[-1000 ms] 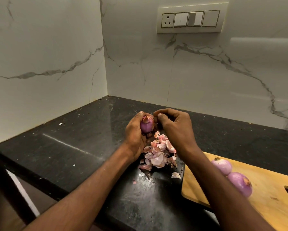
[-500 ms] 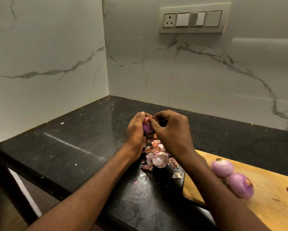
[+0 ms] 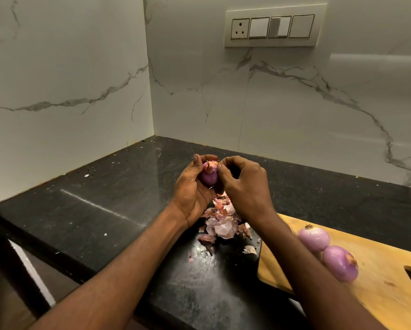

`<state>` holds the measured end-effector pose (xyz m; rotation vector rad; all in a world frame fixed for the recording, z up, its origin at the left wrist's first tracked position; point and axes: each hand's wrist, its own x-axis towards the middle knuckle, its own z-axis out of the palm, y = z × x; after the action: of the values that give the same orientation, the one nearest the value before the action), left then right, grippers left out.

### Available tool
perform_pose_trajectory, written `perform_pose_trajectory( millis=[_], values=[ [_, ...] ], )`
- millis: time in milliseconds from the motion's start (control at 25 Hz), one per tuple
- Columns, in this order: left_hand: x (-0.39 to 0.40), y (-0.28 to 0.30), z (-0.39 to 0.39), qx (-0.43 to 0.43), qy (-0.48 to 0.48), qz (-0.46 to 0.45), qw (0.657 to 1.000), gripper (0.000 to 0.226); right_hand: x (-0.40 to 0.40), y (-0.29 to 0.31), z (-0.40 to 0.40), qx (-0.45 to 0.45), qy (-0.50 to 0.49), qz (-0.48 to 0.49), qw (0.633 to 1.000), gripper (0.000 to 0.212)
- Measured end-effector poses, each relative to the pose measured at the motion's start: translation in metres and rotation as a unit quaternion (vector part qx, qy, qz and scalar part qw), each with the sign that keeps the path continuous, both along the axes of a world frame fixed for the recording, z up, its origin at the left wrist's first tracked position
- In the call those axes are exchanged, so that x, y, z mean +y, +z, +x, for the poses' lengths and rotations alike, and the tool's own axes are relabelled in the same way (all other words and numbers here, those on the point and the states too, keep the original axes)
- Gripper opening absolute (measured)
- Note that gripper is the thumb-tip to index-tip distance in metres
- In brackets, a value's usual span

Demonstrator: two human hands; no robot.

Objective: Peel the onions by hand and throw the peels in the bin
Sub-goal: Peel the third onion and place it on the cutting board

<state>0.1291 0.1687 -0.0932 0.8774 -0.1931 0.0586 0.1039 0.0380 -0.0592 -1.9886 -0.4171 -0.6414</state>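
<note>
Since half second earlier: left hand [image 3: 192, 192] tilted, palm more open toward camera, onion [image 3: 209, 175] more exposed; right hand [image 3: 243, 184] shifted slightly right.

Head view: left hand cupped onion above black counter [image 3: 92, 210], fingers curled round it. Right hand fingers curled, thumb tip against onion's top by dry skin tuft; whether it pinched skin, could not tell. Peel pile [image 3: 222, 222] lay on counter below hands. Two peeled onions [image 3: 315, 238] [image 3: 340, 263] sat touching on wooden cutting board [image 3: 378, 294], at right. Switch panel [image 3: 272, 28] on marble wall.
</note>
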Motion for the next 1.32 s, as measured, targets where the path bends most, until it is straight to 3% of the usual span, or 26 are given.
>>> perform_pose_trajectory(
  millis=[400,600,720,840,1040,1320],
  values=[
    [0.003,-0.002,0.004,0.034,-0.012,-0.015,0.999,0.045,0.001,0.0,-0.004,0.143,0.093,0.165,0.971,0.017],
    [0.006,0.001,0.003,0.037,-0.026,-0.042,0.998,0.044,0.0,0.011,-0.006,0.224,0.176,0.352,0.892,0.02],
    [0.006,0.0,0.002,0.026,-0.027,-0.006,0.999,0.048,0.002,0.006,-0.005,0.187,0.135,0.292,0.928,0.021],
    [0.004,0.0,0.003,0.027,-0.007,0.021,0.999,0.05,0.0,-0.003,-0.001,0.037,-0.004,0.098,0.994,0.014],
    [0.004,-0.003,0.004,0.003,0.008,0.046,0.999,0.048,-0.001,-0.007,-0.004,-0.123,-0.023,-0.082,0.989,0.021],
    [-0.002,-0.003,0.0,-0.019,0.016,0.137,0.99,0.049,-0.002,-0.01,0.0,-0.142,-0.043,-0.143,0.979,0.018]
  ],
)
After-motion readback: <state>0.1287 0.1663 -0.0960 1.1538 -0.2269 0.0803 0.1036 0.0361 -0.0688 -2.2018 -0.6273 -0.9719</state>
